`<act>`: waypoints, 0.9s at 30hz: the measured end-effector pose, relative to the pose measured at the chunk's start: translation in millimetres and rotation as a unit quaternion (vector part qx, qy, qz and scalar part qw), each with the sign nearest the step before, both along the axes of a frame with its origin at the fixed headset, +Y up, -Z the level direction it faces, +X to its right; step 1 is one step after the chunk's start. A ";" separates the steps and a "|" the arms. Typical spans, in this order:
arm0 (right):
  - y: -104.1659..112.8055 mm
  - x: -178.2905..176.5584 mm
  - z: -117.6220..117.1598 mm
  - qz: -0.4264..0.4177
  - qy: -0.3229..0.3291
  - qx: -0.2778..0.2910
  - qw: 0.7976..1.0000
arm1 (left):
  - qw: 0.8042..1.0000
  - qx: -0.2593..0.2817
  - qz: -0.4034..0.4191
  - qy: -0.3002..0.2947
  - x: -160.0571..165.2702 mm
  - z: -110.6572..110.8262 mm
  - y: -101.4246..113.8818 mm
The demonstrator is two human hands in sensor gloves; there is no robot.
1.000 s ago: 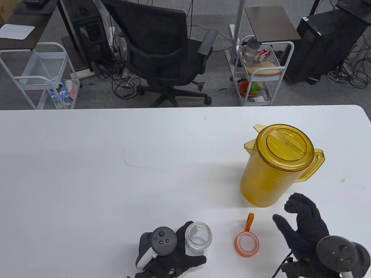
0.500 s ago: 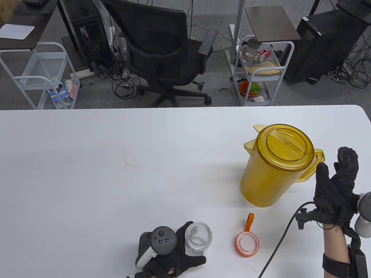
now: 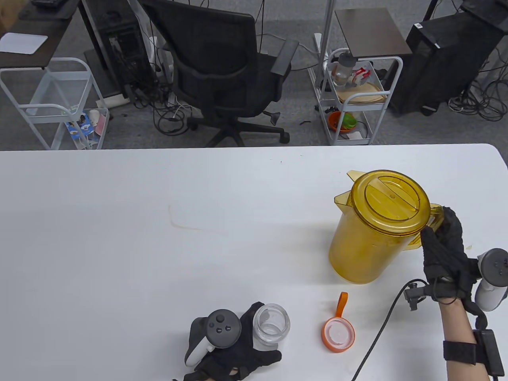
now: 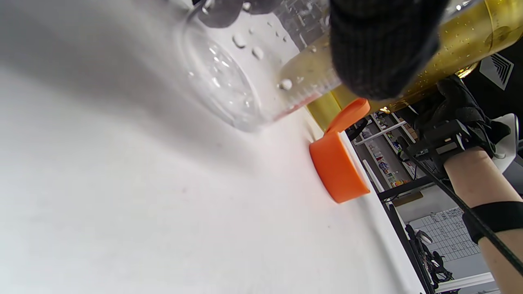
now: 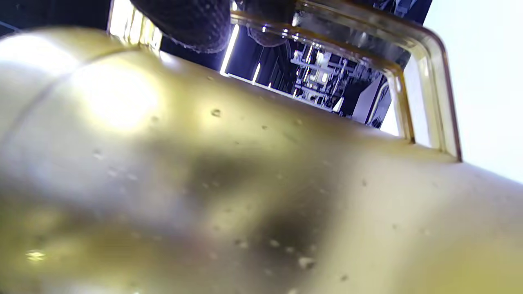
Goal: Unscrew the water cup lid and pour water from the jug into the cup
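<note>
I see the clear cup [image 3: 272,326] uncapped, only droplets inside, my left hand [image 3: 234,349] wrapped around it. Its orange lid [image 3: 338,334] lies just beside on the surface [image 3: 158,238]. My right hand [image 3: 444,254] clasps the lidded amber jug's [image 3: 373,230] handle [image 5: 425,73].

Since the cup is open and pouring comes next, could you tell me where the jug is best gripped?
By its handle, from the jug's right: the loop sticks out opposite the spout, so tipping pours leftward toward the cup. The right hand is already wrapping it.
</note>
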State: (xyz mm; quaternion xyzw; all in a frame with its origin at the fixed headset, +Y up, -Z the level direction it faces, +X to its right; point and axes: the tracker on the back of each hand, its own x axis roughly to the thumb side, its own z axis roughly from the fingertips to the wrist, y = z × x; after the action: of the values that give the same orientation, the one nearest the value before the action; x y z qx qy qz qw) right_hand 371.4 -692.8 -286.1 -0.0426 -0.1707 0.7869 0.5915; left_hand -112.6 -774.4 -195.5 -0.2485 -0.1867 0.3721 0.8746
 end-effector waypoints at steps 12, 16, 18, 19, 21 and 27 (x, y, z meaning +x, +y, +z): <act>10.3 0.6 26.2 0.029 -0.018 0.016 0.999 | 1.000 -0.006 0.003 -0.006 0.2 -0.1 -0.2; 6.6 -0.2 43.3 0.007 -0.002 0.030 1.000 | 1.000 -0.007 0.002 -0.006 0.4 0.0 -0.2; 3.4 -3.2 51.5 -0.021 0.017 0.034 0.999 | 1.000 -0.007 0.000 -0.006 0.4 0.0 -0.2; 1.7 -4.7 56.2 -0.026 0.028 0.038 0.999 | 1.000 -0.007 0.000 -0.006 0.4 0.1 -0.2; -0.5 -8.0 63.0 -0.030 0.042 0.043 0.998 | 1.000 -0.007 0.000 -0.008 0.6 0.0 -0.2; -6.9 -23.5 77.4 -0.053 0.076 0.062 0.994 | 1.000 -0.009 0.001 -0.009 0.6 0.1 -0.2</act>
State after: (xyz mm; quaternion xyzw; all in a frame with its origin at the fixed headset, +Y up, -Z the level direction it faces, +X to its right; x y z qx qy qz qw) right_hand 347.9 -699.7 -208.7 0.0448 -0.1711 0.7434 0.6451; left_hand -112.0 -774.7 -195.4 -0.2600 -0.1913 0.3720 0.8703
